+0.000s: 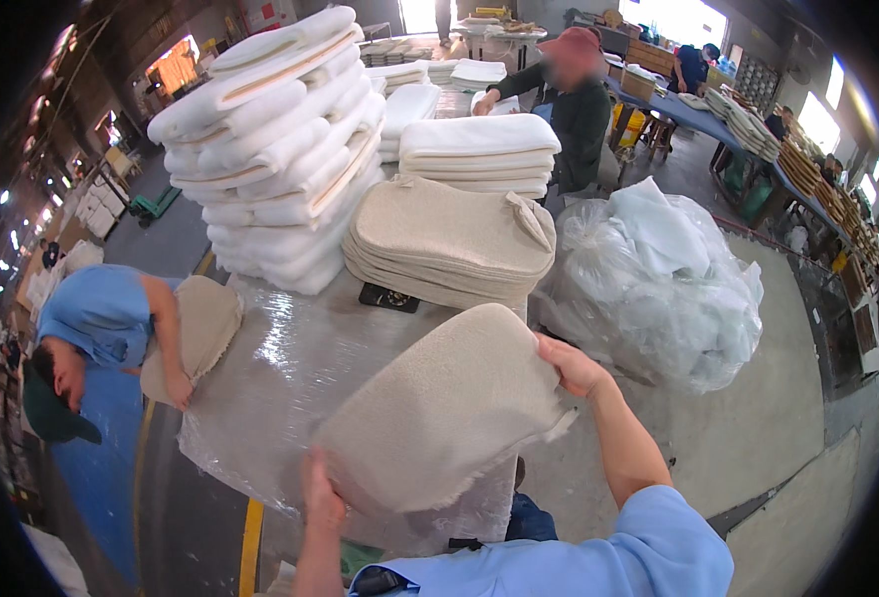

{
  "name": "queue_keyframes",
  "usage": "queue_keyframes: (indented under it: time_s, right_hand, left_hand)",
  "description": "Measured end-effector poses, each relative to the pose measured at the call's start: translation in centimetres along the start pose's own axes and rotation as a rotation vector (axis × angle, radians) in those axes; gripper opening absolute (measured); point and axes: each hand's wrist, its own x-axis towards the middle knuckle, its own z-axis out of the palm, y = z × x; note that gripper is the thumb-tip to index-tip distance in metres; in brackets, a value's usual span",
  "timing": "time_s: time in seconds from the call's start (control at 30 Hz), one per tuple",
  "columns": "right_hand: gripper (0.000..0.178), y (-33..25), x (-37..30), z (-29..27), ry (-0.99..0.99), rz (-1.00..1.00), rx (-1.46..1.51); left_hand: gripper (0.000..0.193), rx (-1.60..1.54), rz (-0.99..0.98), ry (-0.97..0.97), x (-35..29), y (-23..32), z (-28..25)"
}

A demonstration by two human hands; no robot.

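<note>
A beige fabric cover [449, 408] with rounded corners and a frayed near edge is held tilted above the table between my two hands. My right hand [574, 368] is closed on its right edge. At its lower left edge is my left hand [322, 493], gripping it with some fingers hidden underneath. Just beyond lies a stack of similar beige covers [449, 244], the top one with a folded tab at its right corner. The table [290, 383] is wrapped in clear plastic film.
Tall stacked white padding [270, 149] rises at the back left, beside a lower white pile [479, 154]. A dark flat item [390, 298] lies by the beige stack. A clear bag of white material [658, 284] stands right. One co-worker [101, 318] bends at left; another [579, 109] works across the table.
</note>
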Motion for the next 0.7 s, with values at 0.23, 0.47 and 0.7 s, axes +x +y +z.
queue_keyframes:
  time_s: [0.23, 0.47, 0.7]
  right_hand:
    - [0.059, 9.7, 0.4, 2.9, 0.390, -0.134, 0.101]
    - [0.064, 12.2, -1.3, 3.3, 0.596, -0.066, 0.390]
    - [0.044, 10.3, -4.9, 4.7, 0.225, 0.082, 0.356]
  left_hand:
    - [0.058, -0.140, 0.102, 0.065, 1.0, 2.9, 0.3]
    - [0.041, -0.189, 0.062, 0.132, -1.6, -3.2, -1.9]
    - [0.033, -0.050, 0.150, -0.109, -6.7, -0.4, -6.7]
